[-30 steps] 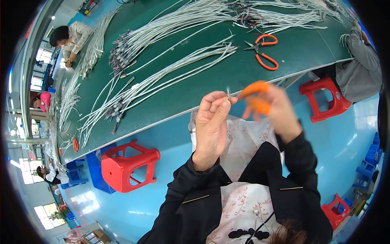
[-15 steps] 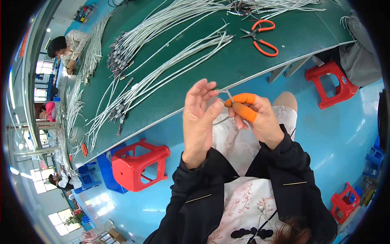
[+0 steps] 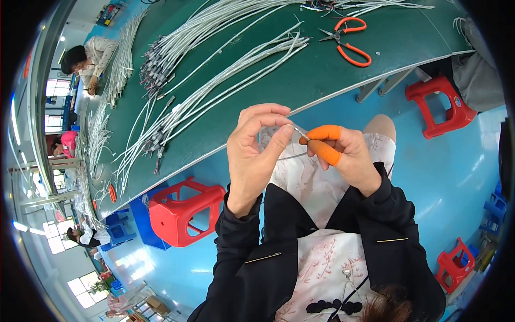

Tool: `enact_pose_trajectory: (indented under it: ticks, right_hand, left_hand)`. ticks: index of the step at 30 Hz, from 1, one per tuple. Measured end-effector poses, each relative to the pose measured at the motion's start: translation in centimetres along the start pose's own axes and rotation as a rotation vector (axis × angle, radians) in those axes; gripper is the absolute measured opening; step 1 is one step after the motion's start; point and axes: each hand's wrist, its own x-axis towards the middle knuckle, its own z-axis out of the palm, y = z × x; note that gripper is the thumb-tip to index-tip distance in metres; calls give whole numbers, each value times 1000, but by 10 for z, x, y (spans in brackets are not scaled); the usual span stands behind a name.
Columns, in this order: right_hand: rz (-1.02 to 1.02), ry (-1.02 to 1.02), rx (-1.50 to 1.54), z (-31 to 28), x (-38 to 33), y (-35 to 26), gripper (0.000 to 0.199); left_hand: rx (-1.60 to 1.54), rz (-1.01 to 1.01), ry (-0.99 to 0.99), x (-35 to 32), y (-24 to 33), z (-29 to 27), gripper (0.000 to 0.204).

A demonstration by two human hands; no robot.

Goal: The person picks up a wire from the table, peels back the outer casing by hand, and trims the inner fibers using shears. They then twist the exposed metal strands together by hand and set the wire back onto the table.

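Note:
In front of my lap, both hands work on one thin grey cable [image 3: 294,157], part of which loops below the fingers. My left hand [image 3: 255,147] is closed, thumb and fingertips pinching the cable's silvery end. Close beside it, my right hand [image 3: 348,155] pinches the same cable between a thumb and finger wearing orange finger covers [image 3: 328,152]. Fine detail of the cable end between the fingertips is too small to make out. On the green table [image 3: 300,88] beyond, orange-handled cutting pliers [image 3: 343,42] lie with their handles apart.
Bundles of white cables [image 3: 214,88] with dark connector ends lie across the table. A red stool [image 3: 185,212] stands at the left, another red stool [image 3: 442,104] at the right near a grey-clothed person [image 3: 472,75]. Another person [image 3: 88,61] sits at the table's far left.
My left hand's fingers have closed from a loose, spread pose into a pinch on the cable end. The right hand keeps its pinch, almost in place.

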Motion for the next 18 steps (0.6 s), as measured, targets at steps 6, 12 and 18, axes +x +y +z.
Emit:
enact_pose_trajectory:
  ticks: [6,12,18]
  right_hand:
    - [0,19,-67,1,0,-4,14]
    - [86,54,-69,3,-3,-7,13]
    - [22,94,-133,7,-6,-4,11]
  left_hand:
    - [60,20,-1,2,0,4,8]
    - [121,112,15,-1,-1,7,6]
    - [34,93,18,-4,-4,8,8]
